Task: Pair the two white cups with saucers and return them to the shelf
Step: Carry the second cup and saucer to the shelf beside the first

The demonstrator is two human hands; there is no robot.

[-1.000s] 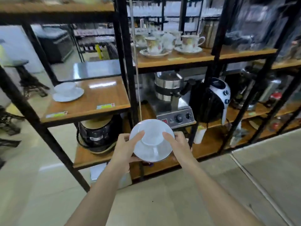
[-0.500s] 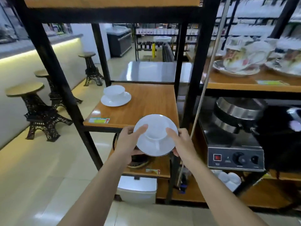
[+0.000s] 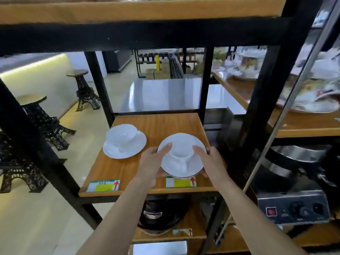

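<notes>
A white cup (image 3: 181,151) sits on a dark-rimmed white saucer (image 3: 181,170) that I hold over the front right of the wooden shelf (image 3: 158,124). My left hand (image 3: 153,162) grips the saucer's left edge with its thumb near the cup. My right hand (image 3: 211,162) grips the right edge the same way. Whether the saucer touches the shelf I cannot tell. A second white cup (image 3: 122,137) stands on its own white saucer (image 3: 136,150) at the shelf's left side, apart from my hands.
Black frame posts (image 3: 206,80) flank the shelf and a thick black beam (image 3: 147,35) runs above it. Two price labels (image 3: 104,185) stick to the front edge. A black cooker (image 3: 160,214) sits below, a steel appliance (image 3: 294,208) and patterned crockery (image 3: 312,102) to the right.
I have come closer to the shelf. The cup and saucer in both hands moved forward from in front of the shelf edge to above its front right corner.
</notes>
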